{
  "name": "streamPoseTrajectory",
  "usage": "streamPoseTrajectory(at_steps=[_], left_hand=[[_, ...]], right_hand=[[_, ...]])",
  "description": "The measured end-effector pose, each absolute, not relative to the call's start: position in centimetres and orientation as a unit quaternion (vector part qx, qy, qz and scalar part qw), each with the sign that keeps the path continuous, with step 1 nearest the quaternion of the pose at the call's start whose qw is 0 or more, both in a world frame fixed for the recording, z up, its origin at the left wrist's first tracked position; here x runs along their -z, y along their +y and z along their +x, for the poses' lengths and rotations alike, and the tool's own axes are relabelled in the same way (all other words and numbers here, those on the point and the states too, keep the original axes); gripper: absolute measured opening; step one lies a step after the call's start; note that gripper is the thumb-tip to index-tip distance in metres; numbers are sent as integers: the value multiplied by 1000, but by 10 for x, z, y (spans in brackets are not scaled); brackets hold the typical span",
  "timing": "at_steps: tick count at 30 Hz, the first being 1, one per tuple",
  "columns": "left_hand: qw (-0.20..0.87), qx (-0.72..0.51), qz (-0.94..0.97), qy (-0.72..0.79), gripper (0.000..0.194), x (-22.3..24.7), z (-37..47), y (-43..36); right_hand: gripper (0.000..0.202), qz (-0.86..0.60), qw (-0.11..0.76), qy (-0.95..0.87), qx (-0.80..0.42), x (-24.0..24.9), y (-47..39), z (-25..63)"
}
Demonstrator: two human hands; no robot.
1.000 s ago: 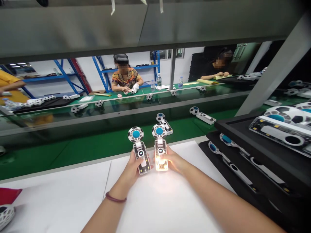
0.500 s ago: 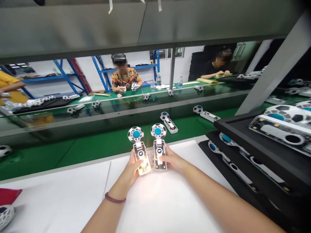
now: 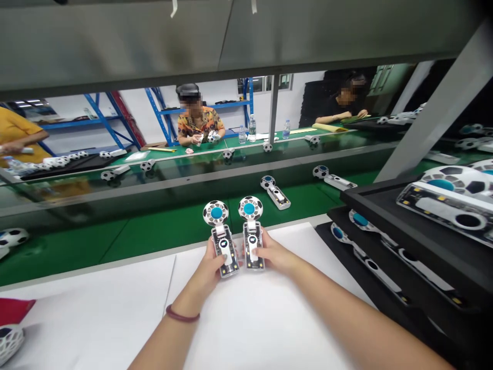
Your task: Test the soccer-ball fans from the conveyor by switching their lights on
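My left hand (image 3: 209,270) is closed around a handheld fan (image 3: 226,262) with a clear body, a small round display and a soccer-ball head with a blue centre. Its thumb lies on the white strip of the body. A matching fan (image 3: 253,261) is in my right hand (image 3: 275,253), thumb likewise on the white strip. Both fans are upright side by side above the white table sheet (image 3: 246,318), heads pointing away from me. The lights in both bodies look unlit.
More fans lie on the green conveyor belt (image 3: 154,226), one of them (image 3: 278,196) just beyond my hands. Black trays (image 3: 370,194) with fans are stacked at right. A red item (image 3: 15,310) sits at left. Across the belt, people work near bottles (image 3: 252,128).
The light in the fan in my left hand has gone from glowing to dark. Fans on the near belt have shifted right, and those on the far side slightly left. My hands stay in place.
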State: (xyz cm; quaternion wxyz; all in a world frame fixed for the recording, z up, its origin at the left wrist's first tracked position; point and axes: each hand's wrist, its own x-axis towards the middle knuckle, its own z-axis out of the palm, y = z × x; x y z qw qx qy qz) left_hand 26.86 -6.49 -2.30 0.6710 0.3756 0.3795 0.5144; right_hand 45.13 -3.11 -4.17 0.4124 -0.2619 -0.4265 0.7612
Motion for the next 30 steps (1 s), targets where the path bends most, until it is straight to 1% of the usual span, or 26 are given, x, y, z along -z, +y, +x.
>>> streamPoseTrajectory(at_steps=[5,10,16,19,24,30], left_hand=[[670,-516,374,381,60,21,270,-66],[673,-509,372,386,49,18,271,-66],[676,-517,371,372,49,24,270,-64],[677,-519,379,357,52,27,268,-64],[676,-514,391,356,67,33,266,-62],[674,-511,399,354,64,36,265,-62]], right_hand=[[71,-269,408,-429,-760,40,-31,452],[69,-264,402,-440,-759,41,-31,453],[70,-266,409,-450,-747,41,-32,452],[68,-260,411,-448,-750,41,-31,451],[73,-269,410,-436,-755,39,-32,451],[71,-274,413,-435,-751,38,-33,451]])
